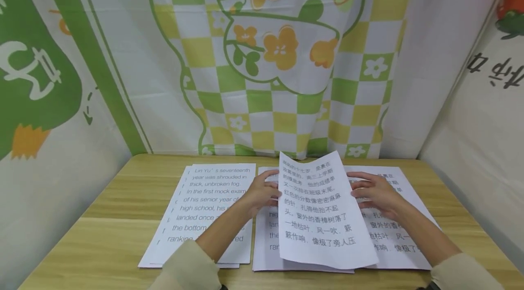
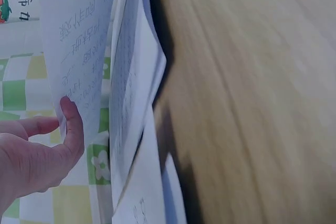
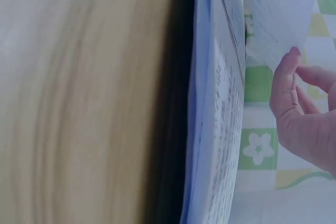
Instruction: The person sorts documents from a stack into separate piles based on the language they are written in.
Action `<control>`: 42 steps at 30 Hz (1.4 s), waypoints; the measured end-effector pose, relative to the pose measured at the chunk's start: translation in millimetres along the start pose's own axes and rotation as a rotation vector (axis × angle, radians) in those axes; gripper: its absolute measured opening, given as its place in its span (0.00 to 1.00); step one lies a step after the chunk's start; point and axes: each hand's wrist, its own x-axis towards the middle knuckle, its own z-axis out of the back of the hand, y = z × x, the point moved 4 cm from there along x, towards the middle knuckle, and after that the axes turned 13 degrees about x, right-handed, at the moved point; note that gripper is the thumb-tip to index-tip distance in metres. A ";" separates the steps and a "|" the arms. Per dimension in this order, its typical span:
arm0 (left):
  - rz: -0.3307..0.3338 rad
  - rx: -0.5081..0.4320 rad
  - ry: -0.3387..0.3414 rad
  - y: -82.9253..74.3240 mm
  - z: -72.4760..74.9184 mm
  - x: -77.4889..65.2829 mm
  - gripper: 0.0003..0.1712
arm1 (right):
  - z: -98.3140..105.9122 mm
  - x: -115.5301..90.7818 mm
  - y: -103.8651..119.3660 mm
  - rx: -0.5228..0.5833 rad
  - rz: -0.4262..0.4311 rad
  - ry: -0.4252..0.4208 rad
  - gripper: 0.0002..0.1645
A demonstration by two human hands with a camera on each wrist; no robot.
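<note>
A white sheet of paper (image 1: 317,222) printed with Chinese text is raised in front of me, its top edge bowed. My left hand (image 1: 262,192) pinches its left edge, thumb and fingers meeting there in the left wrist view. At the opposite edge, my right hand (image 1: 378,194) pinches the paper with its fingertips. Below the raised sheet lies a middle stack of papers (image 1: 265,253) with English text, largely covered by it. Another Chinese-printed stack (image 1: 405,222) lies under my right hand and forearm.
To the left, a separate stack of English-printed papers (image 1: 196,208) lies partly under my left forearm. The wooden table (image 1: 98,222) carries all the paper. A green-and-yellow checked curtain (image 1: 282,112) hangs behind its far edge, with printed cloth walls on both sides.
</note>
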 end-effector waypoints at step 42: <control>0.022 -0.055 0.138 -14.0 -79.3 14.7 0.47 | 90.8 -24.1 -11.3 0.018 0.089 0.063 0.34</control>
